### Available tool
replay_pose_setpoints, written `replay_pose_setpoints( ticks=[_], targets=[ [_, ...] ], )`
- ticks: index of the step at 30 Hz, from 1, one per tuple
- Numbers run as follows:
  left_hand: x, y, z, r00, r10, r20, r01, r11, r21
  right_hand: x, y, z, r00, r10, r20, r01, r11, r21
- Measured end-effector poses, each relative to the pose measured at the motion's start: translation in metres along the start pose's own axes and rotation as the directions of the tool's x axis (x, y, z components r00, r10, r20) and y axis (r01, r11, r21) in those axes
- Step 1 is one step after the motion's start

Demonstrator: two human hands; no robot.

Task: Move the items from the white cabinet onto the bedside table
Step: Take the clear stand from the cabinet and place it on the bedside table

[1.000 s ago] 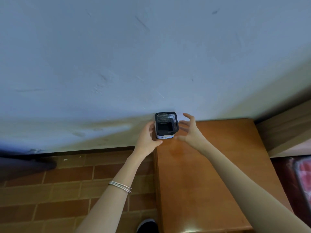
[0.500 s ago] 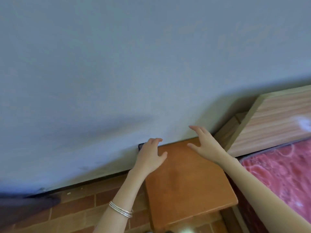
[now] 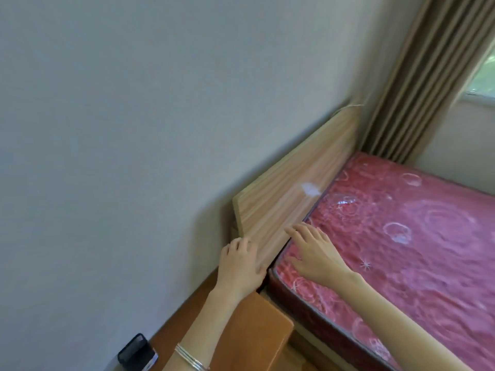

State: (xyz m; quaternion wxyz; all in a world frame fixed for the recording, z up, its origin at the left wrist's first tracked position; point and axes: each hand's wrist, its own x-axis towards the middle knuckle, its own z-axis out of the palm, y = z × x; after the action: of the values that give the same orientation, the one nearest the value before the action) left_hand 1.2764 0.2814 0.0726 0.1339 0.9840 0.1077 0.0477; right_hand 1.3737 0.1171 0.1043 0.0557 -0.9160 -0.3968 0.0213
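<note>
A black mesh pen holder stands on the orange-brown bedside table at its far left corner, against the wall, near the bottom edge of the view. My left hand hovers above the table's right end, in front of the headboard, fingers loosely curled and holding nothing. My right hand is spread over the corner of the mattress, also holding nothing. Both hands are well apart from the pen holder. The white cabinet is out of sight.
A light wooden headboard runs along the grey wall. A pink patterned mattress fills the right side. Brown curtains hang by a window at the top right.
Both hands let go of the pen holder, which stays on the table by the wall. The view has swung right toward the bed, and both hands moved right with it.
</note>
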Motion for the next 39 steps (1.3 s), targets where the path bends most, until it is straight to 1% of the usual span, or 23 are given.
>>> replay_pose_setpoints(
  ticks=[2,4,6,9,11,12,13,16,18,22,25,26,27,30,32,35,37,39],
  targets=[
    [0.01,0.03,0.006,0.991,0.129,0.029,-0.129,0.992,0.001,-0.029,0.019,-0.004,0.992,0.126,-0.015,-0.126,0.992,-0.009],
    [0.012,0.062,0.016,0.961,0.265,0.079,-0.265,0.964,-0.014,-0.064,0.033,-0.004,0.966,0.257,-0.016,-0.257,0.967,-0.004],
    [0.007,0.094,0.027,0.917,0.379,0.127,-0.38,0.925,-0.022,-0.107,0.044,0.0,0.919,0.394,-0.006,-0.394,0.919,0.008],
    [-0.019,0.138,0.046,0.831,0.526,0.179,-0.528,0.848,-0.037,-0.181,0.051,0.013,0.816,0.577,0.033,-0.577,0.817,-0.011],
    [-0.047,0.17,0.061,0.741,0.624,0.248,-0.634,0.772,-0.051,-0.24,0.045,0.025,0.704,0.704,0.095,-0.707,0.708,-0.013],
    [-0.057,0.177,0.067,0.714,0.642,0.279,-0.655,0.753,-0.054,-0.258,0.04,0.031,0.668,0.734,0.127,-0.737,0.675,-0.025],
    [-0.071,0.19,0.075,0.668,0.675,0.312,-0.695,0.717,-0.063,-0.284,0.034,0.036,0.612,0.775,0.156,-0.78,0.624,-0.04],
    [-0.125,0.238,0.099,0.491,0.769,0.408,-0.814,0.572,-0.098,-0.369,0.009,0.05,0.429,0.871,0.238,-0.892,0.45,-0.042],
    [-0.169,0.271,0.109,0.352,0.823,0.445,-0.886,0.447,-0.126,-0.428,-0.013,0.056,0.306,0.915,0.265,-0.945,0.325,-0.031],
    [-0.264,0.338,0.116,0.065,0.891,0.448,-0.974,0.153,-0.164,-0.543,-0.063,0.055,0.035,0.964,0.265,-0.999,0.038,-0.006],
    [-0.34,0.379,0.109,-0.136,0.894,0.427,-0.976,-0.047,-0.213,-0.621,-0.107,0.05,-0.142,0.955,0.261,-0.989,-0.148,0.001],
    [-0.375,0.395,0.103,-0.212,0.89,0.405,-0.966,-0.129,-0.222,-0.654,-0.128,0.046,-0.207,0.946,0.249,-0.976,-0.216,0.008],
    [-0.402,0.407,0.1,-0.265,0.883,0.388,-0.956,-0.187,-0.227,-0.677,-0.143,0.043,-0.253,0.939,0.234,-0.964,-0.265,0.021],
    [-0.473,0.436,0.088,-0.384,0.86,0.337,-0.917,-0.314,-0.246,-0.737,-0.184,0.032,-0.364,0.912,0.191,-0.925,-0.378,0.038],
    [-0.528,0.457,0.078,-0.449,0.846,0.287,-0.888,-0.387,-0.25,-0.784,-0.214,0.023,-0.429,0.89,0.158,-0.899,-0.437,0.019],
    [-0.603,0.488,0.058,-0.498,0.846,0.192,-0.857,-0.446,-0.257,-0.855,-0.253,0.006,-0.495,0.859,0.132,-0.867,-0.499,0.0],
    [-0.644,0.504,0.046,-0.513,0.848,0.134,-0.843,-0.468,-0.267,-0.896,-0.276,-0.007,-0.524,0.845,0.103,-0.851,-0.524,-0.032],
    [-0.674,0.517,0.037,-0.521,0.846,0.11,-0.836,-0.48,-0.268,-0.93,-0.293,-0.02,-0.544,0.836,0.07,-0.839,-0.542,-0.042]
  ],
)
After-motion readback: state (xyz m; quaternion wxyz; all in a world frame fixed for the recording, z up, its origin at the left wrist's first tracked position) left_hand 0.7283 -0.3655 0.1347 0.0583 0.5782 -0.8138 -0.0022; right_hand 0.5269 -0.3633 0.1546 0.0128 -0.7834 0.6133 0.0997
